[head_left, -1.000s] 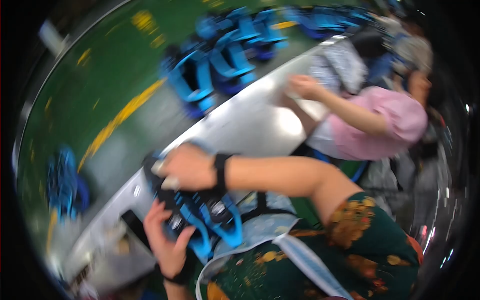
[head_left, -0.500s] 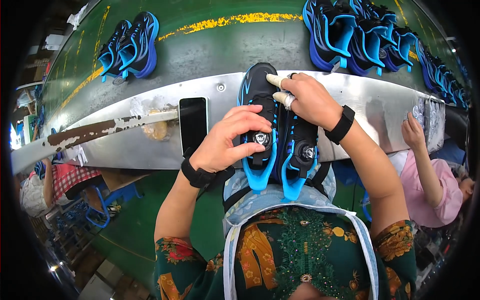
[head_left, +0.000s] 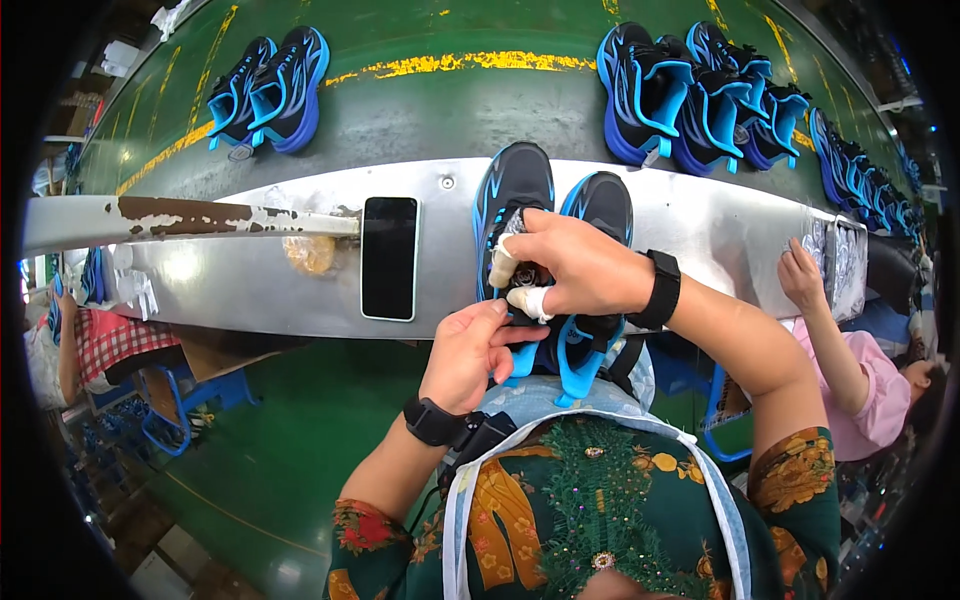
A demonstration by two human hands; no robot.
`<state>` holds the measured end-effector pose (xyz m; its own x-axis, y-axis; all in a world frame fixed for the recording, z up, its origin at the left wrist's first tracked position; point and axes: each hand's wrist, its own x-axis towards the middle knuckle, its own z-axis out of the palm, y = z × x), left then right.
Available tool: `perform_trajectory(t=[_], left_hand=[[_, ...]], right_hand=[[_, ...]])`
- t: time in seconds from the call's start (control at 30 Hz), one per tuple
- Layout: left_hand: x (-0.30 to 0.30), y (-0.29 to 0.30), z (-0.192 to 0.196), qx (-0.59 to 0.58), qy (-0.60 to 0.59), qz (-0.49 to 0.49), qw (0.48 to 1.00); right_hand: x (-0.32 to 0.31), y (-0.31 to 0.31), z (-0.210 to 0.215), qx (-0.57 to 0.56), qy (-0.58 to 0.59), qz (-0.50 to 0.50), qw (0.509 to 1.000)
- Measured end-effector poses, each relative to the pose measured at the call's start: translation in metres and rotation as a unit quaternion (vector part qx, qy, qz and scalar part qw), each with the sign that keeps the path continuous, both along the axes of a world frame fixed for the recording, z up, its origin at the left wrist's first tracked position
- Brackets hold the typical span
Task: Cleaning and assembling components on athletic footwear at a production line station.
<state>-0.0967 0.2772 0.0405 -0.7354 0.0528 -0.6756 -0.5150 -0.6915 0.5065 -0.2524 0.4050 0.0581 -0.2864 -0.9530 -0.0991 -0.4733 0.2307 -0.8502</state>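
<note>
A pair of black and blue sneakers lies toes away from me at the bench edge, the left sneaker [head_left: 514, 180] beside the right sneaker [head_left: 598, 205]. My right hand [head_left: 590, 265], with pale covers on thumb and forefinger, is closed around the round lacing dial [head_left: 526, 277] on the left sneaker. A small shiny piece [head_left: 514, 224] shows by its forefinger; I cannot tell what it is. My left hand [head_left: 465, 350] is closed, its fingertips pinching the left sneaker near the tongue, below the dial. The right sneaker's opening is partly behind my right wrist.
A phone [head_left: 389, 258] lies on the metal bench [head_left: 250, 270] beside a chipped metal bar [head_left: 180, 215]. Beyond it, similar sneakers stand on the green surface, a pair [head_left: 290, 95] at left and several [head_left: 645, 95] at right. A co-worker's hand [head_left: 803, 277] is at far right.
My right hand has moved from the left sneaker's toe back to its dial. My left hand has shifted down from the sneaker's side to below the dial. The view has tilted slightly.
</note>
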Motion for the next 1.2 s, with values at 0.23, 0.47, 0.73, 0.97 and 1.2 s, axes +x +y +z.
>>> perform_trajectory(t=[0.23, 0.47, 0.73, 0.97, 1.2], left_hand=[[0.013, -0.003, -0.028, 0.028, 0.059, 0.01, 0.998], [-0.001, 0.009, -0.015, -0.024, 0.04, 0.034, 0.998], [-0.002, 0.016, -0.024, 0.007, 0.054, 0.041, 0.998], [0.003, 0.022, -0.023, -0.025, 0.082, 0.01, 0.996], [-0.001, 0.017, -0.02, -0.052, 0.072, -0.006, 0.996]], right_hand=[[0.003, -0.009, 0.015, -0.007, 0.022, 0.041, 0.999], [-0.005, 0.005, -0.004, 0.007, 0.029, 0.008, 1.0], [-0.024, 0.014, 0.014, 0.051, -0.052, 0.035, 0.997], [-0.02, 0.029, 0.018, 0.1, 0.076, 0.021, 0.992], [-0.022, 0.034, 0.002, 0.0, 0.154, 0.016, 0.988]])
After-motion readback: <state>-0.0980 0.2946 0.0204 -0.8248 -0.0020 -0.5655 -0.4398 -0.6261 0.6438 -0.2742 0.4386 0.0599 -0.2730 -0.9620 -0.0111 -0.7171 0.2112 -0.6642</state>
